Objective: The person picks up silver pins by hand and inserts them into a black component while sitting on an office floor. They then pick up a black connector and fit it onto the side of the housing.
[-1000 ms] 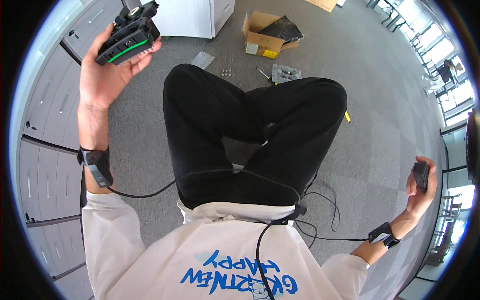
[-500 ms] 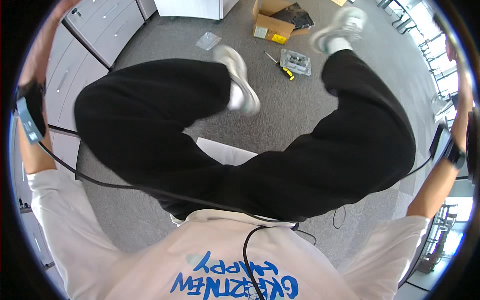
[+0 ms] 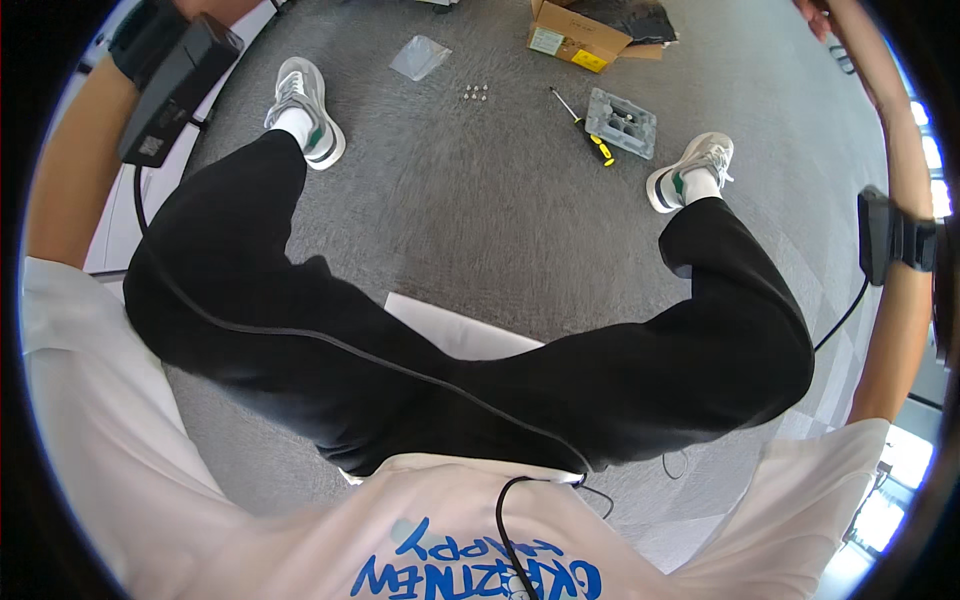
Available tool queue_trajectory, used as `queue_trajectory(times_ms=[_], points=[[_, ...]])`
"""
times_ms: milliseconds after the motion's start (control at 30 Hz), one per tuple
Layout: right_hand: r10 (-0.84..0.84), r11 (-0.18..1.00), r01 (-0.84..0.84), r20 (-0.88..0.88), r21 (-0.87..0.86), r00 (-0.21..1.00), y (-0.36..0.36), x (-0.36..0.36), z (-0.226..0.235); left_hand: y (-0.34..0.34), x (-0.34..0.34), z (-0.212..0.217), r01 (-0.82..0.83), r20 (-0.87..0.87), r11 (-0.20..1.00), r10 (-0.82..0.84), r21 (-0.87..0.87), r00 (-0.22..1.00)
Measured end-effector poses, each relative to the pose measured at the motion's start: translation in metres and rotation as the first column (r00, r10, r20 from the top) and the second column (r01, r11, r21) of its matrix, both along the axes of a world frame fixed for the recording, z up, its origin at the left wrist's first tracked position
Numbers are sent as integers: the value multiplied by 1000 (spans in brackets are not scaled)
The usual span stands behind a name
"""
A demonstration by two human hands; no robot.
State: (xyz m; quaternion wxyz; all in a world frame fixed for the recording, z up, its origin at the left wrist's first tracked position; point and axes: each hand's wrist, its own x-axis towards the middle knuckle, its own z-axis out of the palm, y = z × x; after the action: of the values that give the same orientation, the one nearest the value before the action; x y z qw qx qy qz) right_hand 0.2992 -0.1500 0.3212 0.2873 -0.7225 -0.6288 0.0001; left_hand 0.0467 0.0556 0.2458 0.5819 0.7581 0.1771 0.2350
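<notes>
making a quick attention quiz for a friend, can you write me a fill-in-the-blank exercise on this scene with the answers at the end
1. The screwdriver on the floor has a black and ____ handle.
2. The clear plastic bag lies to the picture's ____ of the small metal pieces.
3. The shoe nearer the gray plastic tray is on the person's ____ foot.
4. The person's trousers are ____ in colour.

Missing words: yellow; left; right; black.

Legs in black trousers (image 3: 490, 378), crossed before, swing wide, grey-and-white sneakers (image 3: 312, 100) now planted; bare right hand (image 3: 818, 20) shifts to far right!
</notes>
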Motion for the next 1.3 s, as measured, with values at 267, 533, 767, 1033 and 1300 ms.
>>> queue_trajectory(times_ms=[267,533,767,1033,1300], points=[[-148,852,63,-124,-519,981,111,16,-94,71,38,-131,-9,-227,902,-99,-432,969],[-167,654,-457,-704,-603,690,117,2,-188,44,31,-221,32,-506,952,-191,-305,841],[71,708,-571,-763,-415,643,80,-23,-215,33,8,-169,93,-405,827,-366,-554,838],[-32,865,-402,-832,-301,554,50,-61,-190,-18,-6,-169,-40,-253,700,-204,-713,946],[-2,887,-337,-732,-316,681,41,-56,-184,-47,5,-158,-73,-115,887,22,-457,993]])
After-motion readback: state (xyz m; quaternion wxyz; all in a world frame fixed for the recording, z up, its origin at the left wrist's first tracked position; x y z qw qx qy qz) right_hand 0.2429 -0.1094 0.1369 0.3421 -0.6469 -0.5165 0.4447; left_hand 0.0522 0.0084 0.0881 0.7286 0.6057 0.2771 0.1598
